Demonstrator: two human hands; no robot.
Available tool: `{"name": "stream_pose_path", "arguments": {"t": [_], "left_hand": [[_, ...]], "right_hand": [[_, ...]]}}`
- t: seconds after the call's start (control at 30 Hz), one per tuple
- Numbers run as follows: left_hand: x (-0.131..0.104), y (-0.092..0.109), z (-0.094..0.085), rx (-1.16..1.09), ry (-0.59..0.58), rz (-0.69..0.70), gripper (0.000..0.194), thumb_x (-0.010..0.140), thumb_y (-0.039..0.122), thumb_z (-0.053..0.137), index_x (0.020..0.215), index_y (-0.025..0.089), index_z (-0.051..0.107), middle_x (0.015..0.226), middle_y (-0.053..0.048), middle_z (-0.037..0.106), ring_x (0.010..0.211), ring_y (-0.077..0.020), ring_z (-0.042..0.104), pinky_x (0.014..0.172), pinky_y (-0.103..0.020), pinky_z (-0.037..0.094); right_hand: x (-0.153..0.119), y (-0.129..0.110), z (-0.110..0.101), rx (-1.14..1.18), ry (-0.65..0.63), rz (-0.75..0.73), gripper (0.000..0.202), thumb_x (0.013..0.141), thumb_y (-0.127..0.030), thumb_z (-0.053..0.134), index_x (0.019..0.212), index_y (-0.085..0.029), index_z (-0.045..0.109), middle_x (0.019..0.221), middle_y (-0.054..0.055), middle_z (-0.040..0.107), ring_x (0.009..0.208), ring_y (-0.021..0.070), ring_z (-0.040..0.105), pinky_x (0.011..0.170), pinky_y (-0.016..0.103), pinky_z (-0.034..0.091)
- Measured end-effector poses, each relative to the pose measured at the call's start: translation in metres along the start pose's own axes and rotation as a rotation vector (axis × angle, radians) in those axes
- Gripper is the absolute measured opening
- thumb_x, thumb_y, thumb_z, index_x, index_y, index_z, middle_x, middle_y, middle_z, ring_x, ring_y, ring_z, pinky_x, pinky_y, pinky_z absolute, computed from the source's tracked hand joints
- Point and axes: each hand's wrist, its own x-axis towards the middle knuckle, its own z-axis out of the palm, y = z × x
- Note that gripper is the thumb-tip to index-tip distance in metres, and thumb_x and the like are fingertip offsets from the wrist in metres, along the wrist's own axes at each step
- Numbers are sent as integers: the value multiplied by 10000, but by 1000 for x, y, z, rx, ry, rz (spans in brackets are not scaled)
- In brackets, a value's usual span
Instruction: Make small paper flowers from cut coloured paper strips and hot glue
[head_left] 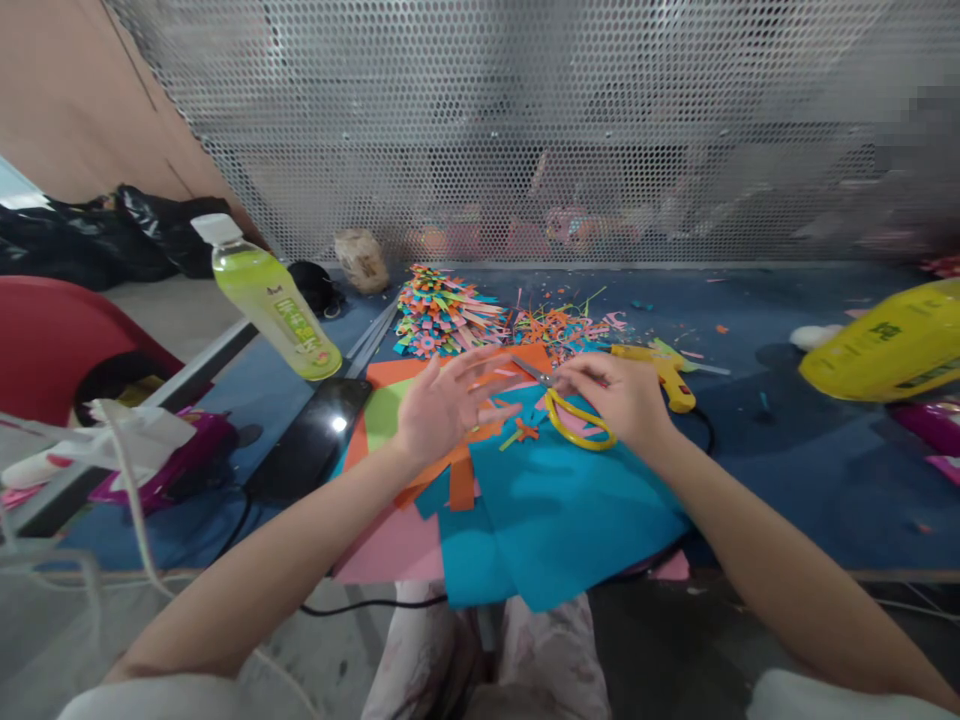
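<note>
Left hand [442,405] open, fingers spread, over orange paper [384,374]. Right hand [619,398] pinches scissors [532,371] near pivot, above blue paper [577,520].

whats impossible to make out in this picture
All in the head view:
- What the right fingertips pinch by the scissors: hidden by the right hand
- Things behind the metal screen: blurred, masked by its mesh
- End of the yellow bottle: cut off by the right edge
- Small print on the green bottle: too small
- Patch of the black device: lost in glare
</note>
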Motion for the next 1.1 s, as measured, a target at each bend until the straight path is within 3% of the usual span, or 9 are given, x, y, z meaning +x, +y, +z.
{"name": "stream_pose_path", "arguments": {"t": [0.13, 0.27, 0.37, 0.5, 0.67, 0.83, 0.9, 1.0, 1.1], "left_hand": [[6, 4, -10, 32, 173, 122, 418, 820, 496, 409, 1027, 188, 603, 1230, -111, 582, 1114, -302, 573, 844, -458, 512], [10, 8, -16, 87, 266, 173, 346, 804, 437, 415, 939, 188, 612, 1079, -98, 619, 991, -258, 601, 684, -357, 520], [11, 10, -16, 88, 263, 187, 292, 794, 396, 426, 874, 192, 619, 966, -77, 613, 883, -220, 596, 610, -304, 482], [10, 10, -13, 100, 255, 199, 260, 802, 365, 419, 815, 198, 618, 918, -57, 605, 807, -189, 571, 606, -298, 457], [8, 8, -13, 134, 262, 190, 253, 799, 379, 434, 809, 193, 607, 913, -56, 609, 807, -188, 560, 616, -292, 449], [8, 6, -15, 186, 257, 217, 279, 782, 425, 456, 796, 188, 601, 930, -68, 615, 819, -190, 555, 611, -277, 442], [9, 6, -16, 193, 255, 227, 286, 788, 430, 450, 792, 187, 600, 923, -68, 621, 814, -192, 558, 608, -281, 438], [9, 5, -17, 219, 218, 247, 288, 787, 428, 454, 795, 183, 605, 902, -72, 624, 808, -194, 557, 604, -280, 429], [9, 3, -18, 259, 189, 249, 292, 785, 431, 464, 791, 179, 611, 899, -80, 623, 809, -196, 548, 610, -281, 424]], "right_hand": [[9, 12, -10, -110, 91, -9, 196, 878, -254, 511, 861, -216, 702, 745, 14, 730, 671, 164, 681, 662, 291, 529], [24, 18, -8, -184, 82, 15, 251, 884, -211, 463, 985, -200, 693, 840, 36, 742, 673, 160, 681, 644, 291, 530], [49, 20, -8, -278, 41, 21, 243, 858, -164, 478, 961, -169, 699, 823, 49, 740, 679, 163, 682, 650, 277, 514], [92, 29, -7, -396, -101, 83, 195, 848, -292, 557, 835, -165, 705, 558, 9, 662, 540, 159, 641, 599, 264, 484], [129, 47, 4, -732, -200, 200, 365, 891, -421, 502, 829, -139, 726, 726, 107, 714, 725, 217, 662, 677, 303, 469], [136, 62, 9, -799, -248, 207, 235, 868, -248, 548, 1036, -225, 710, 1087, 81, 699, 1011, 246, 621, 820, 337, 445], [137, 63, 7, -832, -228, 225, 247, 885, -261, 519, 1047, -233, 703, 1095, 83, 694, 1044, 260, 605, 853, 368, 429], [137, 62, 5, -879, -196, 279, 372, 928, -374, 425, 982, -141, 711, 1000, 165, 700, 974, 290, 623, 803, 388, 440], [135, 61, 7, -900, -223, 306, 349, 923, -338, 435, 1047, -110, 668, 999, 187, 691, 919, 275, 636, 739, 357, 451]]}}
